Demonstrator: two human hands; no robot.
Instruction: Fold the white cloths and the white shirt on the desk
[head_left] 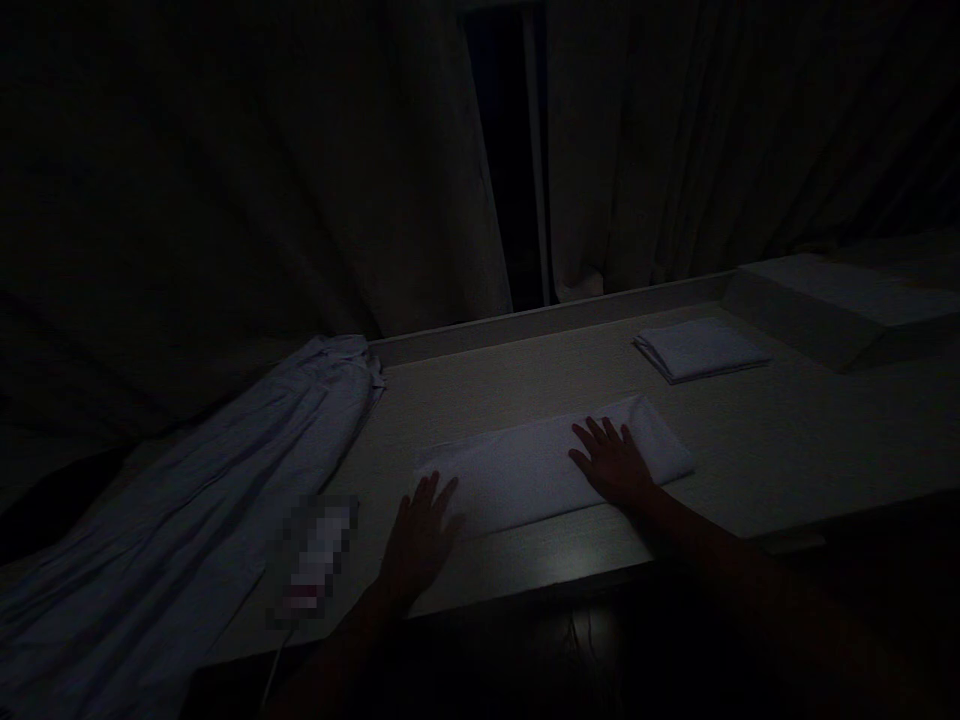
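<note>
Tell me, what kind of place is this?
Perhaps a bedroom or other room at home, though it's too dark to be sure: tall, dark fabric curtains hang behind a long, pale, flat table, and a long, folded, whitish cloth lies on it.

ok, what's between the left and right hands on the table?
Head view: the middle stretch of the flat, folded pale cloth lies between the left hand and the right hand.
</note>
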